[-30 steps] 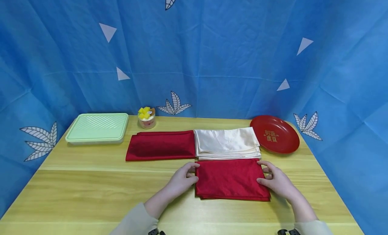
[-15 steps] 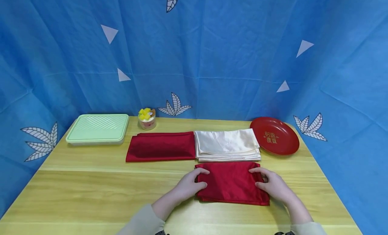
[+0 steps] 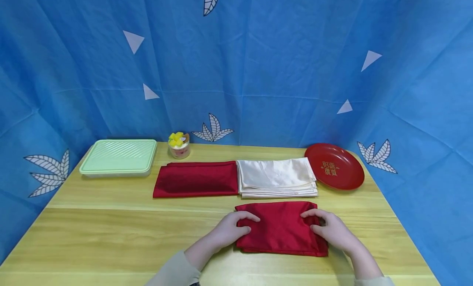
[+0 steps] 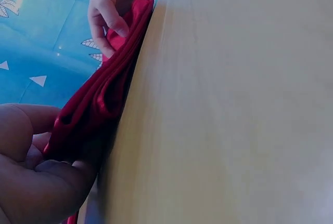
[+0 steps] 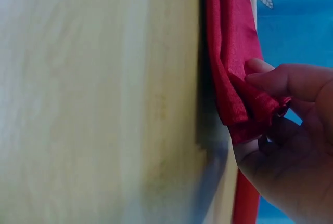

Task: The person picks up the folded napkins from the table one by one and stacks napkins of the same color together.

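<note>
The red cloth (image 3: 281,232) you hold looks satiny, smooth and glossy, much like the farther red cloth (image 3: 197,181) and the white cloth (image 3: 275,173). Your table (image 3: 111,228) shows smooth wood grain with a faint sheen, while the glossy red plate (image 3: 332,167) and ridged green lid (image 3: 120,154) look like plastic. The blue curtain (image 3: 236,64) facing you is matt, creased fabric.

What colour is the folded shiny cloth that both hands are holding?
Plain red: the folded shiny red cloth shows best in the head view.
</note>
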The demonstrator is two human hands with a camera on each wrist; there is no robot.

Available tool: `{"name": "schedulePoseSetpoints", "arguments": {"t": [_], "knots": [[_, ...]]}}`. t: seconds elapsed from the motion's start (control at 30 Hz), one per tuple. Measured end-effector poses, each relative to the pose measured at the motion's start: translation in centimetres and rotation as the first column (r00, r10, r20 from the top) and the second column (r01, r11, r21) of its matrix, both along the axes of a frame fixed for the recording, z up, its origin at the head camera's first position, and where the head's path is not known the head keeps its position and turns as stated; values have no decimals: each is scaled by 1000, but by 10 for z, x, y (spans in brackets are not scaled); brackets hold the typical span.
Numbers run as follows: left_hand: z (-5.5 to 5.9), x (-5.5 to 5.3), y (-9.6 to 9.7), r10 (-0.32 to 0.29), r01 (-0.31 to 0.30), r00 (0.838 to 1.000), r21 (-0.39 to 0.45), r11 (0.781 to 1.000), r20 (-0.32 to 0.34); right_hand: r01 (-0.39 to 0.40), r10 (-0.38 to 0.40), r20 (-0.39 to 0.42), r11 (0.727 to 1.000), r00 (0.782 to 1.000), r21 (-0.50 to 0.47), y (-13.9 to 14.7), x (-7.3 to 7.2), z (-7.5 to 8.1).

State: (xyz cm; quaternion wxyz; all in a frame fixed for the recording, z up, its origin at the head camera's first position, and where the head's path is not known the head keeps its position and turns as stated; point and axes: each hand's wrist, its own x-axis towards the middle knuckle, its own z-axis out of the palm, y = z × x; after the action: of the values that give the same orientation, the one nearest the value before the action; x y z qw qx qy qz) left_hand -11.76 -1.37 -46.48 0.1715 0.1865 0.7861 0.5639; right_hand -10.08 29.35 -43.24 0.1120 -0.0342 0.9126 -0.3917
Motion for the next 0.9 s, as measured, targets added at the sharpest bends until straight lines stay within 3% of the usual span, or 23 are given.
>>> {"name": "schedulePoseSetpoints", "arguments": {"t": [0.3, 0.5, 0.73, 0.9], "knots": [[12, 1, -27, 10, -9, 999, 5, 1000, -47, -56, 52, -33, 991, 998, -122, -13, 0, 15], [26, -4, -55, 101, -100, 994, 37, 994, -44, -25, 18, -39, 982, 999, -189, -38, -6, 25], [40, -14, -88, 288, -287, 957, 44, 957, -22, -62, 22, -163, 968, 986, -245, -77, -25, 24], [49, -23, -113, 359, -357, 931, 39, 933, -61, -101, 44, -212, 958, 976, -268, -107, -41, 25]]}}
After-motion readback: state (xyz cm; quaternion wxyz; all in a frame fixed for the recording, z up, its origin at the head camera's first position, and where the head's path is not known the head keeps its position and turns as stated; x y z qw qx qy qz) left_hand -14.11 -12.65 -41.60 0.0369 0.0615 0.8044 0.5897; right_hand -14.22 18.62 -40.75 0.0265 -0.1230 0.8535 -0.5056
